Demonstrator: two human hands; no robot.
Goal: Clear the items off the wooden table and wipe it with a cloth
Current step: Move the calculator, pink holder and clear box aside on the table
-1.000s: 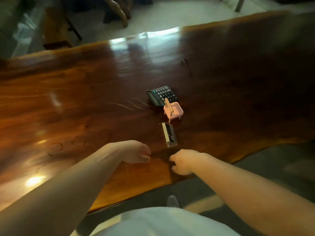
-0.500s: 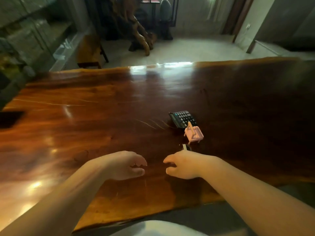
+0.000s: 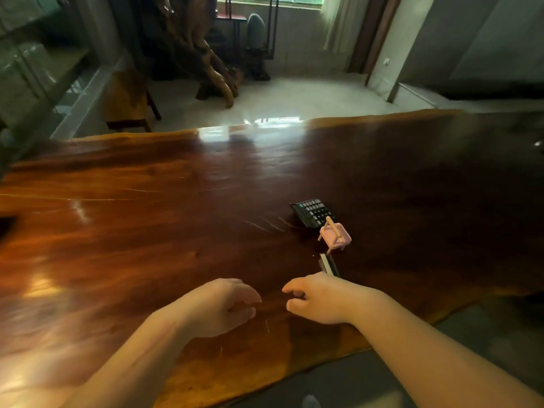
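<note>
Legible text: none.
Calculator (image 3: 314, 212): rows of keys visible, markings too small to read; display not legible. Flat dark item (image 3: 328, 265) beside the pink holder (image 3: 335, 237): pale strip, no readable print. Table (image 3: 147, 219): unmarked wood.

The wooden table (image 3: 176, 231) is glossy, polished, fine scratches in its grain, its near edge raw and uneven; the calculator (image 3: 313, 212) looks dark plastic, the small pink stand (image 3: 335, 235) matt plastic
</note>
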